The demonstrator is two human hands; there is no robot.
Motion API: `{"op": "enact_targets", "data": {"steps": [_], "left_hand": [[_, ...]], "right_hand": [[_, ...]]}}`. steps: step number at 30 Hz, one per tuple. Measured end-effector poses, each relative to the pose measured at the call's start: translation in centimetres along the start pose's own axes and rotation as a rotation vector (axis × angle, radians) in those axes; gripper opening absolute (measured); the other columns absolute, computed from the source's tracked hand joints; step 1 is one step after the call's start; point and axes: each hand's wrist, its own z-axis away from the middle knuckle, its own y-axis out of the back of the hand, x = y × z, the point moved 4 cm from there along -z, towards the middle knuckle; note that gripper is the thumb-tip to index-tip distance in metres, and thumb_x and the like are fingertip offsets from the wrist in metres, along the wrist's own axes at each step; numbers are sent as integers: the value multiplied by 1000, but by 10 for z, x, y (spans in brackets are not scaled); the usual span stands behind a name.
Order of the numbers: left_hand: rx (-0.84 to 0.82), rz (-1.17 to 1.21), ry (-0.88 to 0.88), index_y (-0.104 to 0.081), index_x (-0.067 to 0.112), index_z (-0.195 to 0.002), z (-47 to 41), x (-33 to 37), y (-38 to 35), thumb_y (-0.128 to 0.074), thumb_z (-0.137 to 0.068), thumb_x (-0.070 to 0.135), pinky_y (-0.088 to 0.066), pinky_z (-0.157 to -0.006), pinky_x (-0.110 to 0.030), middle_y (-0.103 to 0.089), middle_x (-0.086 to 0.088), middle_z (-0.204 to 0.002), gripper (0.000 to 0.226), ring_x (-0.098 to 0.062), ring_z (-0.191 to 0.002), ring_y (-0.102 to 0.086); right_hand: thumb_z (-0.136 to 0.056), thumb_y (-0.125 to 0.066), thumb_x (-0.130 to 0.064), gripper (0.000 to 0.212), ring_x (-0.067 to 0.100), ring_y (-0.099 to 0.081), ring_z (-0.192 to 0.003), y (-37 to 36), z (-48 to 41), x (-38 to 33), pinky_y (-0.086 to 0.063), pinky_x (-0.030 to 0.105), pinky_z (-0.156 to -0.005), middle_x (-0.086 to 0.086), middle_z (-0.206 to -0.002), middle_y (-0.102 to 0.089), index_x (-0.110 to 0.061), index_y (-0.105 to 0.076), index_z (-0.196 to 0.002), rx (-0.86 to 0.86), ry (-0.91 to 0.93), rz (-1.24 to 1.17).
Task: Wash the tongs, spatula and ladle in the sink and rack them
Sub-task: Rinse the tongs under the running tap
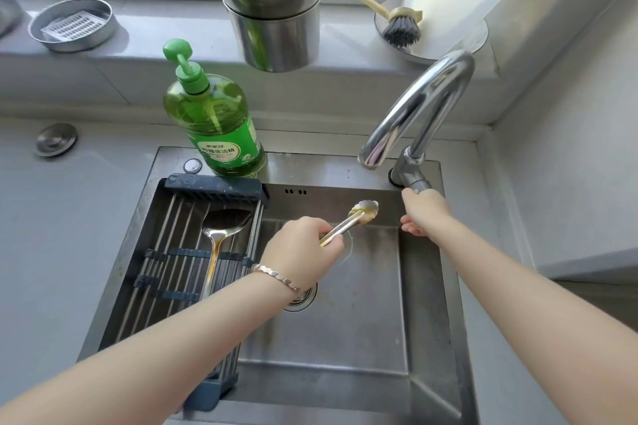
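Gripping the tongs [348, 222] squeezed shut, left hand [300, 247] holds their tips just ahead near the spout [373, 155], right hand [424, 214] curls round the tap lever [415, 183]: ease it open gently.

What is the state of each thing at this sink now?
Tongs: squeezed shut, held over the sink by the left hand.
Gold-handled utensil: lying flat on the rack.
Tap: no water running; right hand grips its handle.
Soap bottle: upright, mostly full.
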Motion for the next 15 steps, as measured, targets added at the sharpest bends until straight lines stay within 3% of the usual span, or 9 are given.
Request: {"op": "enact_targets", "data": {"steps": [2,4,6,9,11,15], "left_hand": [[6,17,-10,-63,6,-72,-1,1,1,-51,-83,28,-37,-52,-29,-60,-15,-62,27,-26,-56,-47],[8,35,-23,-64,7,-71,2,3,3,-49,-79,32,-44,-52,-35,-60,-15,-61,31,-31,-59,-54],[20,40,-33,-64,8,-70,5,3,7,-45,-74,36,-44,-52,-35,-60,-15,-60,34,-30,-58,-54],[47,24,-40,-66,7,-72,9,1,13,-52,-80,29,-33,-50,-27,-52,-12,-55,27,-20,-52,-41],[67,19,-53,-69,9,-75,11,0,18,-53,-81,27,-32,-50,-26,-58,-16,-60,24,-19,-52,-40],[85,21,-79,-70,10,-75,17,-2,23,-54,-80,27,-32,-49,-26,-56,-15,-57,24,-17,-51,-38]], "right_hand": [[-93,-37,-25,38,20,-52,-50,0,-4,3,-42,23,-44,14,-80,-60,-4,-50,-122,-8,2,-23],[-93,-38,-24,39,18,-52,-51,1,-5,5,-42,22,-45,15,-82,-62,-3,-50,-123,-6,12,-45],[-93,-39,-24,32,18,-52,-52,2,-4,7,-43,22,-46,16,-83,-62,1,-56,-107,7,15,-71],[-92,-40,-23,31,17,-52,-52,3,-5,10,-43,22,-47,13,-76,-62,1,-55,-82,35,25,-72],[-92,-40,-22,34,17,-52,-52,3,-6,14,-43,22,-47,10,-69,-60,-1,-52,-68,47,26,-67],[-91,-41,-19,32,17,-51,-52,4,-8,19,-42,23,-47,8,-63,-57,-6,-49,-64,39,45,-65]]}}
